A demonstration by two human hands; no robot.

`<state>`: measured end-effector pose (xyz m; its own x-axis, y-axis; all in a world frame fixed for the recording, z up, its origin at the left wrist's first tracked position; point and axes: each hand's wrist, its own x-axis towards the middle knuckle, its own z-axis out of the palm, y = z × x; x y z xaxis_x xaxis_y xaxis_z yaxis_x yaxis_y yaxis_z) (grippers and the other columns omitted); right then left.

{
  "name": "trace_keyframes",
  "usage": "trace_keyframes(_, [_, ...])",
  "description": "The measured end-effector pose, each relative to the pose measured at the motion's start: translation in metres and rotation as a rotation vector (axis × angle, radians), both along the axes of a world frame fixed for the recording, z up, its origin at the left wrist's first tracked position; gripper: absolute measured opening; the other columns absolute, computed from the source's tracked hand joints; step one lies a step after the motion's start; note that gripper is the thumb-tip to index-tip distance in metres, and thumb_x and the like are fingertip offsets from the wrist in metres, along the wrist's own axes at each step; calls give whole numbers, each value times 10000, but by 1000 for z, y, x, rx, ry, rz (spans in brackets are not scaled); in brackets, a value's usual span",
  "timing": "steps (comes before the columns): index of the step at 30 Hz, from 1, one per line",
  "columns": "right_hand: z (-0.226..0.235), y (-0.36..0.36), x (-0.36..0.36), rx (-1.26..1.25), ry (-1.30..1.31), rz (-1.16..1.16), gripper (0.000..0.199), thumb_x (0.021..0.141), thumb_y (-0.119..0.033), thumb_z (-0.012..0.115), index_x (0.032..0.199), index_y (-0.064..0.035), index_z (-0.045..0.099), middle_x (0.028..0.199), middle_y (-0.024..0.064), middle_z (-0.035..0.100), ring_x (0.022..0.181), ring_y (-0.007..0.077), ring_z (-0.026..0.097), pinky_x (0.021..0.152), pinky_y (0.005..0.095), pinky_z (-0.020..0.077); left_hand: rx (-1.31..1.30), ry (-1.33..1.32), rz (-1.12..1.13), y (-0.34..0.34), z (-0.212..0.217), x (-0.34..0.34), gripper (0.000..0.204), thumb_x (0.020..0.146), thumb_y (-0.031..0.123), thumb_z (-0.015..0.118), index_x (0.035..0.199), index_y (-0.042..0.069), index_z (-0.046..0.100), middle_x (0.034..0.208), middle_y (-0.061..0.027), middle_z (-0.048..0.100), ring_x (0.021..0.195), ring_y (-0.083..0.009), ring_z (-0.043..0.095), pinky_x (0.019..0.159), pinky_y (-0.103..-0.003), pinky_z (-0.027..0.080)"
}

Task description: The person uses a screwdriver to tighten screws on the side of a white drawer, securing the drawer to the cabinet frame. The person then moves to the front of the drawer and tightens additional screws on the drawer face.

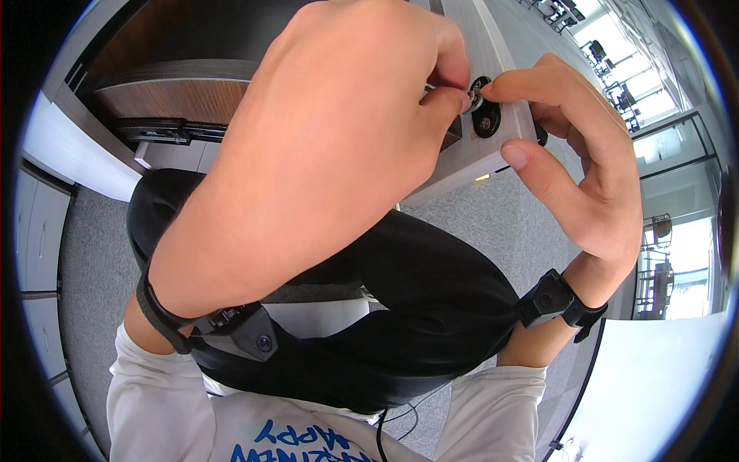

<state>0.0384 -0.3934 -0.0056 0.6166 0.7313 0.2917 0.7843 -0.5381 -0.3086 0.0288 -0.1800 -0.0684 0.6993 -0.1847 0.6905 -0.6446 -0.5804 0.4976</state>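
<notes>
From my head camera, looking down, my left hand (pixel 308 162) fills the middle of the view, its back toward me, fingers curled tight with thumb and forefinger pinched on a small silvery key (pixel 471 98) at about one o'clock. The key sits at a round black lock (pixel 486 119) set in the pale grey front (pixel 477 158) of what looks like a drawer or cabinet panel, and a second dark round piece shows just above it, touching my fingertip. My right hand (pixel 585 169) comes in from four o'clock, fingers bent, its forefinger tip resting on the top of the lock area while the thumb lies along the panel's lower edge at three o'clock; it grips nothing that I can make out, only steadies against the panel. Both wrists wear black straps (pixel 558 302) with small devices. Below my hands, at six o'clock, are my knees in black trousers (pixel 431 308), and grey carpet (pixel 92 254) spreads out at nine o'clock, with a wood-faced cabinet (pixel 169 100) at eleven o'clock.
</notes>
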Motion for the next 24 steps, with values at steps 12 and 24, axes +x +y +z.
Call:
trace_keyframes(12, [-1, 1, -1, 13, -2, -13, 363, 800, -38, 650, 1160, 10, 659, 996, 93, 617, 912, 235, 687, 839, 334, 540, -64, 0, -106, 2, 3, -2, 96, 826, 28, 733, 919, 17, 716, 854, -74, 706, 828, -216, 647, 751, -318, 489])
trace_keyframes(24, [-5, 2, 6, 1, -12, 4, 348, 818, -37, 654, 1164, 6, 657, 1007, 95, 618, 914, 236, 696, 839, 337, 548, 20, 247, 7, -6, 23, -2, 87, 831, 41, 735, 910, 17, 707, 846, -73, 695, 817, -207, 640, 752, -309, 475])
